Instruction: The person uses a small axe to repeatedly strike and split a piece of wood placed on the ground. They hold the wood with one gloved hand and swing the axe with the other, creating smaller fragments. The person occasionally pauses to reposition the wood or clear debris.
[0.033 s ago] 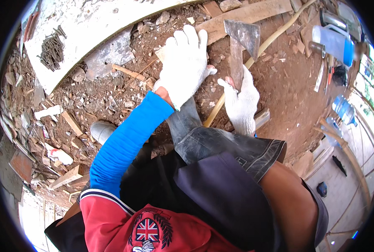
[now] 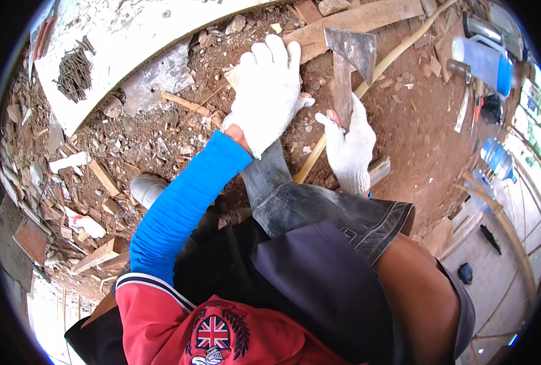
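Observation:
My right hand (image 2: 352, 152), in a white knit glove, grips the wooden handle of a hatchet (image 2: 342, 82). The broad, worn metal head is at the far end, above a long pale pole on the dirt. To its left, my gloved left hand (image 2: 265, 97) is stretched out, palm down, with the thumb apart from the fingers. A pale bit of wood (image 2: 231, 78) shows beside its fingers; what lies under the palm is hidden. Both hands are just beyond my raised knee and dark rubber boot (image 2: 319, 207).
A wooden plank (image 2: 361, 24) lies beyond the hands, with the pole (image 2: 404, 45) running past it. Far left, a heap of nails (image 2: 74, 74) rests on a white board (image 2: 130, 36). Rubble and wood scraps cover the left ground. A water jug (image 2: 480, 58) and bottle (image 2: 497, 159) are right.

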`<state>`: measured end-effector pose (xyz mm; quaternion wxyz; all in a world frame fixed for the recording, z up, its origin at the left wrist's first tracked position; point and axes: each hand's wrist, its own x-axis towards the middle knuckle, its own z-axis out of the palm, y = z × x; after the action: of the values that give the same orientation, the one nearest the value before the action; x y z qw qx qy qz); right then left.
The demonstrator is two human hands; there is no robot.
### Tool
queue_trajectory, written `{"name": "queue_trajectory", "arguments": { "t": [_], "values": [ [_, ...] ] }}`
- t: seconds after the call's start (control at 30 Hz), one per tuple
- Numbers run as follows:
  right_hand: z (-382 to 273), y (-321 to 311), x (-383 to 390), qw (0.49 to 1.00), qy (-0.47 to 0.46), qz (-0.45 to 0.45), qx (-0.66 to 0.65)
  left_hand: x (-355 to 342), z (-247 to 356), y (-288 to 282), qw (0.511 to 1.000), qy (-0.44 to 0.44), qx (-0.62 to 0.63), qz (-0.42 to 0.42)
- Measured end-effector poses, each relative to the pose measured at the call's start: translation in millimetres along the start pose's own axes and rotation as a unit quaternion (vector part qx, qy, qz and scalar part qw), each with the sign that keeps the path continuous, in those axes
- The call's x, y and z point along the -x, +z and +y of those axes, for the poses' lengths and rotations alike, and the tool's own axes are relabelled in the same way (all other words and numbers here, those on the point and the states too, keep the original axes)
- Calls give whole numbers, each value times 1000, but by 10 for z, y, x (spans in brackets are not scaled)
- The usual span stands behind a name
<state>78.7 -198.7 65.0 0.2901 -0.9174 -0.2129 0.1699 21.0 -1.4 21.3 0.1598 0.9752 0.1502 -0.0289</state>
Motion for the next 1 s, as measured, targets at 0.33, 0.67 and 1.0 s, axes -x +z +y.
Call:
{"name": "queue_trajectory", "arguments": {
  "t": [0.33,0.67,1.0],
  "values": [
    [-95,-9,-57,997,68,-22,-22,-25,-40,92,999,13,-10,32],
    [-123,63,-149,993,98,-63,23,24,-41,84,999,28,-17,16],
    [-139,-59,-196,981,70,-98,155,-20,-74,83,999,33,-22,27]
  ]
}}
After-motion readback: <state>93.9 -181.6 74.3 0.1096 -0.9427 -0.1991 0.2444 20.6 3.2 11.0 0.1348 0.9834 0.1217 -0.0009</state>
